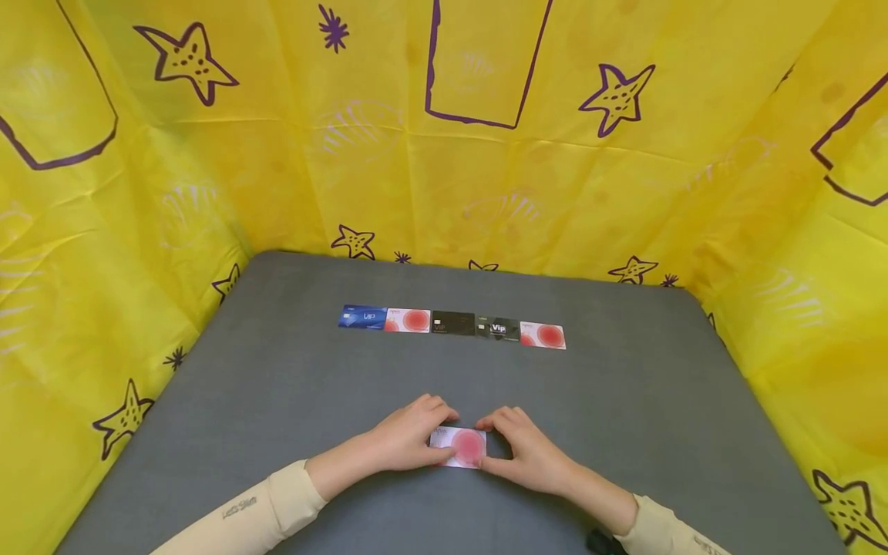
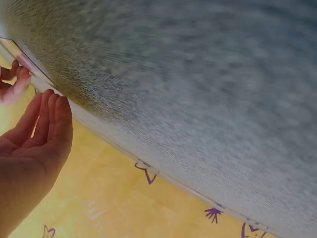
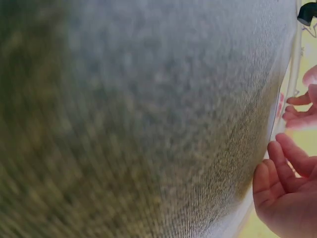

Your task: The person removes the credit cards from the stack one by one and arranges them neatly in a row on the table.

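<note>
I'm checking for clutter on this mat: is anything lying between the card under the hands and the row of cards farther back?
Nothing visible. The white card with the red circle sits between the left hand and right hand. Between it and the row of five cards, only bare grey mat shows.

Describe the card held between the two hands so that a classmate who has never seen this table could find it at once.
Start at the grey table ringed by yellow cloth. Near its front edge, the left hand and right hand meet around a white card with a red circle. Two lookalikes lie in the far row of cards, but only this one lies apart, between fingers.
</note>
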The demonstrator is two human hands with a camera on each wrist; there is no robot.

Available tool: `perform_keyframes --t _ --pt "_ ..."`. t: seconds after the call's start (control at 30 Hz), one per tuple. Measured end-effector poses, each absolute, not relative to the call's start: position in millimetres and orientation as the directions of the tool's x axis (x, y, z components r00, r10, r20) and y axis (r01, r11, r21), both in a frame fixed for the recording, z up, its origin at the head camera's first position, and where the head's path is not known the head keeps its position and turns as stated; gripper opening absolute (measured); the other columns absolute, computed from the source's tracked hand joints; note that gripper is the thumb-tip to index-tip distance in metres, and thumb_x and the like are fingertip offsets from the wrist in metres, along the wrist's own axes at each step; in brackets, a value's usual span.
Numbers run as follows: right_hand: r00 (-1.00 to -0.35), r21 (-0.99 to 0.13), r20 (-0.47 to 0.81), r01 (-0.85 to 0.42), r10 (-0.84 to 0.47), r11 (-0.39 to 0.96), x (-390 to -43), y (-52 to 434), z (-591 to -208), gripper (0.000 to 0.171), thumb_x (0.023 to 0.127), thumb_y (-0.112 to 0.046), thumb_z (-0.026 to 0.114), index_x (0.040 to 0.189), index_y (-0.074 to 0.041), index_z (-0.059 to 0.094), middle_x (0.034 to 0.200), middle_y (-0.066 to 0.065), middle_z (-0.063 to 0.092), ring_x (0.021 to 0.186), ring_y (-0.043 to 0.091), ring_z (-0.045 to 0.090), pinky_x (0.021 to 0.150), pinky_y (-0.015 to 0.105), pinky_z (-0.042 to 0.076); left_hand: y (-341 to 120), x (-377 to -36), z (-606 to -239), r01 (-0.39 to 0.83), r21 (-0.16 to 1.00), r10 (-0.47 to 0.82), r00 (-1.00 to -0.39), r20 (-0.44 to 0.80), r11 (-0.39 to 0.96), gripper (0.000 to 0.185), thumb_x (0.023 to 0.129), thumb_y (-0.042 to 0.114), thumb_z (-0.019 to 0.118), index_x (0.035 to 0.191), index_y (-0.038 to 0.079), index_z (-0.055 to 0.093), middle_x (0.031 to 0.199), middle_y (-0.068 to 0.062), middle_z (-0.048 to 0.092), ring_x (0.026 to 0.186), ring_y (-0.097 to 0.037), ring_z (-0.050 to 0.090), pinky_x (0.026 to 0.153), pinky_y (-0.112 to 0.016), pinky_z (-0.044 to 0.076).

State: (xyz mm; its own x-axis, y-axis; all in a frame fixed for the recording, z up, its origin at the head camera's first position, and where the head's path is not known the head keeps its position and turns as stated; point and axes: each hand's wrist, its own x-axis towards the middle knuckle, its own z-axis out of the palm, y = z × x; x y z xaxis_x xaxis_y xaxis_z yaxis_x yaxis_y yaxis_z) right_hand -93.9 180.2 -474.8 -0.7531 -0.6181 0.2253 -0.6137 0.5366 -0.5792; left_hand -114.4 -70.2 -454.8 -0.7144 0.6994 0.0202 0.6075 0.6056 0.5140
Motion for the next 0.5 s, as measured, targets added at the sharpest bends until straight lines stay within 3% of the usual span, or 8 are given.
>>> perform_keyframes --t 0.23,0.5 --pt "-0.742 -0.530 0.227 -0.638 -0.631 0.559 -90.8 179.7 -474.7 0.050 0.077 -0.047 0.080 0.113 -0.015 0.063 0.106 -0.007 0.058 0.097 0.009 0.047 0.083 0.027 0.044 -74.8 -110.4 -455.7 0.620 0.502 0.708 -0.706 0.022 0.603 0.052 0.078 0.036 0.079 0.118 0.008 0.063 0.107 0.001 0.058 0.096 -0.011 0.049 0.078 -0.026 0.049" --pt "-0.758 -0.507 0.200 -0.622 -0.621 0.597 -89.0 177.4 -473.4 0.055 0.070 -0.040 0.087 0.112 -0.014 0.063 0.106 -0.006 0.058 0.096 0.009 0.047 0.083 0.029 0.045 -76.7 -109.6 -456.3 0.617 0.508 0.713 -0.701 0.009 0.601 0.055 0.072 0.035 0.085 0.115 0.008 0.064 0.105 0.002 0.056 0.093 -0.010 0.047 0.077 -0.024 0.047"
